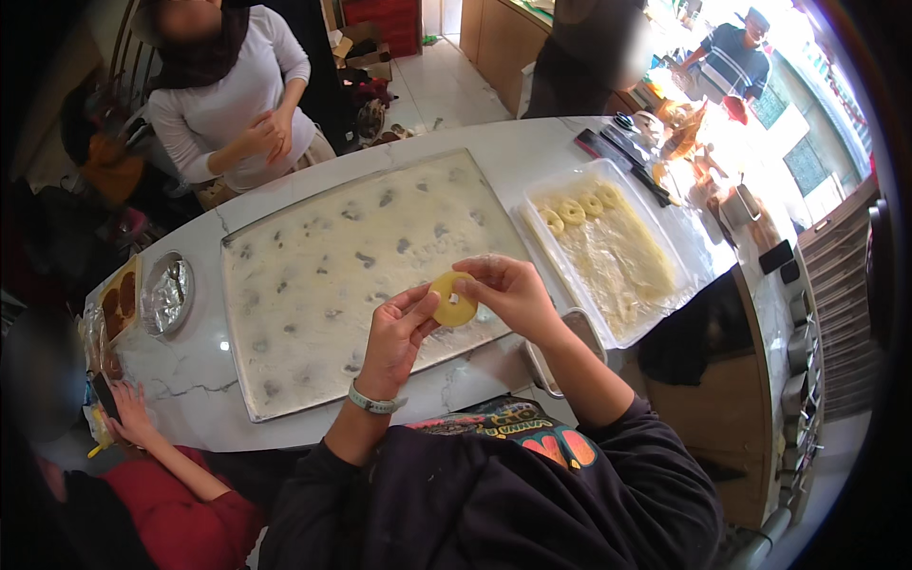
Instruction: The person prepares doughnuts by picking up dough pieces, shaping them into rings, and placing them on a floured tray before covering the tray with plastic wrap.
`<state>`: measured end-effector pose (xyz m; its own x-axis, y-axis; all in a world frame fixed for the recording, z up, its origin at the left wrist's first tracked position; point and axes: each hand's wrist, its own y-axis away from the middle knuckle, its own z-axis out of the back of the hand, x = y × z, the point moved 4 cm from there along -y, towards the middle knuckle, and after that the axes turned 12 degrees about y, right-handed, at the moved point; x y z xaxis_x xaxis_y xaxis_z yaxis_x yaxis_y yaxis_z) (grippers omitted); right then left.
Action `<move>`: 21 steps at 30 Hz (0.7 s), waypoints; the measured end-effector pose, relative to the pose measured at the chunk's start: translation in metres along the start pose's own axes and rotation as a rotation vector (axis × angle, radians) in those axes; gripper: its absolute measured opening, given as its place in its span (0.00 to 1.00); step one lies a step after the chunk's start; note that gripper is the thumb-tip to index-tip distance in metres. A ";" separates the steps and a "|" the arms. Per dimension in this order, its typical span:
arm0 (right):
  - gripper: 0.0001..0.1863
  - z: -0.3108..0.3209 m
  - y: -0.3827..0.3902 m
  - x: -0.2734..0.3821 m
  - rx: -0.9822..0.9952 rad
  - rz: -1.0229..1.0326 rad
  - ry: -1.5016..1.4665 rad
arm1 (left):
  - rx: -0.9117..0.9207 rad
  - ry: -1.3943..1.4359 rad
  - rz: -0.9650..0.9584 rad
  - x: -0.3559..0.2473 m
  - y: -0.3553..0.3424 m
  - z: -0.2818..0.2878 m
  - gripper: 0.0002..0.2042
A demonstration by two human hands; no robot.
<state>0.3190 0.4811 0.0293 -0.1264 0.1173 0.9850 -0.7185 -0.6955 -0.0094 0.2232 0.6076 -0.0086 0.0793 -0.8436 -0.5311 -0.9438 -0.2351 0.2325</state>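
Between my two hands is a yellow ring of raw doughnut dough (457, 314) with a small hole in its middle. My left hand (391, 339), with a watch on its wrist, pinches the ring's left edge. On the other side, the thumb and fingers of my right hand (514, 291) grip its upper right edge. Both hands are above a large, flour-dusted tray (313, 214) marked with several dark bare spots. To the right stands a translucent plastic container (608, 285), floured inside, with several dough rings (572, 211) in a row at its far end.
A metal pan (581, 332) sits partly under my right forearm. Foil lies in a round bowl (169, 302) at the left, beside a tray of brown food (120, 302). Dark-handled tools (635, 157) lie at the far right. People stand across and at the left of the marble table (190, 380).
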 end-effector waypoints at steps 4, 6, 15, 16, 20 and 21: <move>0.16 0.009 0.018 -0.001 0.042 0.045 0.027 | 0.036 -0.162 -0.025 0.012 -0.004 -0.012 0.14; 0.15 0.028 0.022 -0.008 -0.003 0.047 0.082 | -0.056 -0.164 -0.114 0.014 -0.006 -0.013 0.13; 0.14 0.048 0.042 0.001 -0.072 0.001 -0.044 | 0.011 -0.125 -0.072 0.031 -0.011 -0.032 0.11; 0.14 0.050 0.042 0.001 -0.076 -0.001 -0.045 | 0.013 -0.126 -0.068 0.032 -0.011 -0.034 0.11; 0.15 0.045 0.047 0.002 -0.008 -0.051 -0.046 | 0.099 -0.177 0.065 0.038 -0.010 -0.041 0.12; 0.15 0.045 0.049 0.001 -0.019 -0.015 -0.004 | 0.067 -0.197 0.041 0.038 -0.010 -0.039 0.12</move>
<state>0.3149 0.4153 0.0373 -0.1124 0.1248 0.9858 -0.7331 -0.6801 0.0025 0.2486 0.5594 0.0009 -0.0175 -0.7394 -0.6731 -0.9647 -0.1643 0.2056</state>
